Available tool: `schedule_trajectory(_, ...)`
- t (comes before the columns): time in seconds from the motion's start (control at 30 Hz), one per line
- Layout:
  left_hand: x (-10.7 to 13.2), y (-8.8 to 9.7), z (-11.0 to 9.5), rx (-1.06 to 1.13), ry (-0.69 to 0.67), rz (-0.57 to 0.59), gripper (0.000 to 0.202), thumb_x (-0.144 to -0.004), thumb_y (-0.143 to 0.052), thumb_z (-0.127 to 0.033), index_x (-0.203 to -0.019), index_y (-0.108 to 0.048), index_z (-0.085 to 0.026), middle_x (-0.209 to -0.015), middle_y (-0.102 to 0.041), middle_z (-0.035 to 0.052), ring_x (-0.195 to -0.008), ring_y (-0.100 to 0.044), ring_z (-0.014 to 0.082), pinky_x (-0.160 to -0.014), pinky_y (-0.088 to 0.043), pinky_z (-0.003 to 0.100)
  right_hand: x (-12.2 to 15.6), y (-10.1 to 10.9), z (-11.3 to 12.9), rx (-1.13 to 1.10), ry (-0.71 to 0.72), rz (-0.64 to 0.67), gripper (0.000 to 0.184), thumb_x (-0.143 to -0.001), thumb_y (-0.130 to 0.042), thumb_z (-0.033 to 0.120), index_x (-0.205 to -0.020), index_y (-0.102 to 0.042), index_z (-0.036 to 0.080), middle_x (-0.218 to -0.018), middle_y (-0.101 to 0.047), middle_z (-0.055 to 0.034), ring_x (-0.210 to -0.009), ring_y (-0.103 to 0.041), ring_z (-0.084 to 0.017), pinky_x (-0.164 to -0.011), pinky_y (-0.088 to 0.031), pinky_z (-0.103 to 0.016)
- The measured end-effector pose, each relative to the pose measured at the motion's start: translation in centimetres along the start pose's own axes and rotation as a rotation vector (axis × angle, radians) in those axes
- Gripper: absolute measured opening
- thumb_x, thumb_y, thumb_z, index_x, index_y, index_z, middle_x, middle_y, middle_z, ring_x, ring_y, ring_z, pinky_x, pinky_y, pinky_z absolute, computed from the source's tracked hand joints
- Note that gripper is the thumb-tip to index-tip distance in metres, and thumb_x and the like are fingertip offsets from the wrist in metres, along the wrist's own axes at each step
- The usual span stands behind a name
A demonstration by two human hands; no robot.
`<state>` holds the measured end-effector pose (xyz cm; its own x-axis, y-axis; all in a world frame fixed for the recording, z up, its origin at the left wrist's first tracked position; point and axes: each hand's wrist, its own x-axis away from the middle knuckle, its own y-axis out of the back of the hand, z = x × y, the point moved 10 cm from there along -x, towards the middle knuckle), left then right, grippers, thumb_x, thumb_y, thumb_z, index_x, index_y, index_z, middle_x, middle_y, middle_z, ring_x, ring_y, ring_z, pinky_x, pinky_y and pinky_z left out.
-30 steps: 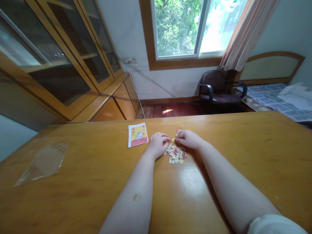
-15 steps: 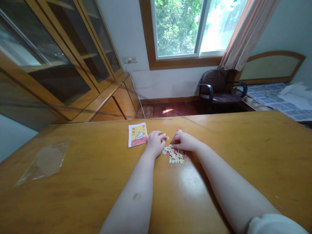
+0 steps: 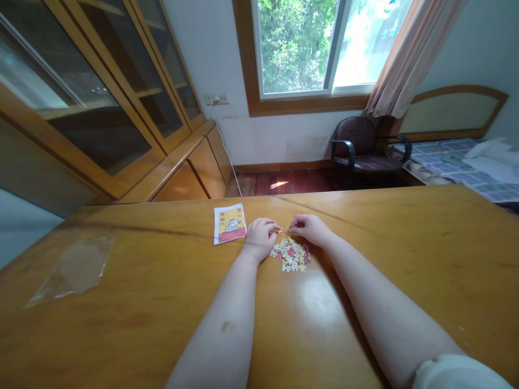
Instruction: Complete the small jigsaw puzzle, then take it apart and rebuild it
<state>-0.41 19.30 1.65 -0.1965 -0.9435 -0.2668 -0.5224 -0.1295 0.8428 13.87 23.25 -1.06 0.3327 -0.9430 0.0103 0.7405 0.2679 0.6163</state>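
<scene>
One pile of jigsaw pieces (image 3: 291,255), pink, yellow and pale, lies on the near side of the two hands, mid-table; the pieces overlap and cannot be counted. A few loose pieces (image 3: 279,231) lie just beyond it, at the left fingertips. The left hand (image 3: 260,237) rests left of the pile, fingers loosely curled; whether it grips a piece cannot be told. The right hand (image 3: 311,229) is at the pile's far right, thumb and fingers drawn nearly together; any piece between them cannot be made out. One picture card (image 3: 230,224) lies left of the left hand; one clear plastic bag (image 3: 77,267) lies far left. All are on one wooden table (image 3: 162,302). Beyond stand one armchair (image 3: 357,140) and, right, one bed (image 3: 438,156).
</scene>
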Motion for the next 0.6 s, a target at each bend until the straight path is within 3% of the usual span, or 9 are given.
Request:
schedule_trajectory(0.1, 0.1, -0.2, -0.4, -0.002, -0.014, 0.028, 0.029, -0.08, -0.053, -0.016, -0.095, -0.074, -0.028, -0.111, -0.066, 0.0027, -0.111, -0.052, 0.021, -0.102, -0.039, 0.039, -0.1, 0.2, -0.3, 0.056, -0.028, -0.045, 0.01, -0.074, -0.067, 0.024, -0.08, -0.071, 0.017, -0.074, -0.07, -0.0022, -0.069, -0.062, -0.014, -0.066, -0.046, -0.024)
schedule_trajectory(0.2, 0.4, -0.6, -0.8, -0.02, -0.035, 0.078, 0.032, -0.082, -0.053, -0.019, -0.105, -0.071, -0.03, -0.122, -0.061, 0.0035, -0.118, -0.048, 0.022, -0.107, -0.034, 0.042, 0.1, -0.2, 0.4, 0.077, -0.011, -0.008, 0.014, -0.078, -0.065, 0.022, -0.089, -0.071, 0.018, -0.082, -0.072, -0.0033, -0.075, -0.065, -0.015, -0.071, -0.048, -0.025)
schedule_trajectory(0.4, 0.9, -1.8, -0.7, -0.081, -0.008, 0.221, 0.038, -0.084, -0.054, -0.027, -0.118, -0.064, -0.04, -0.142, -0.047, 0.0002, -0.138, -0.028, 0.0302, -0.114, -0.01, 0.06, 0.5, -0.7, 1.7, 0.113, 0.095, 0.081, 0.013, -0.077, -0.065, 0.02, -0.088, -0.071, 0.017, -0.078, -0.071, -0.002, -0.067, -0.061, -0.012, -0.063, -0.046, -0.022)
schedule_trajectory(0.6, 0.5, -0.8, 0.5, -0.125, 0.108, 0.121, 0.037, -0.081, -0.052, -0.018, -0.109, -0.07, -0.036, -0.135, -0.055, 0.0018, -0.135, -0.033, 0.0316, -0.112, -0.015, 0.061, 1.0, -1.9, 2.6, 0.229, 0.181, 0.235, 0.016, -0.07, -0.071, 0.024, -0.085, -0.075, 0.02, -0.078, -0.071, -0.0011, -0.069, -0.061, -0.013, -0.062, -0.044, -0.021)
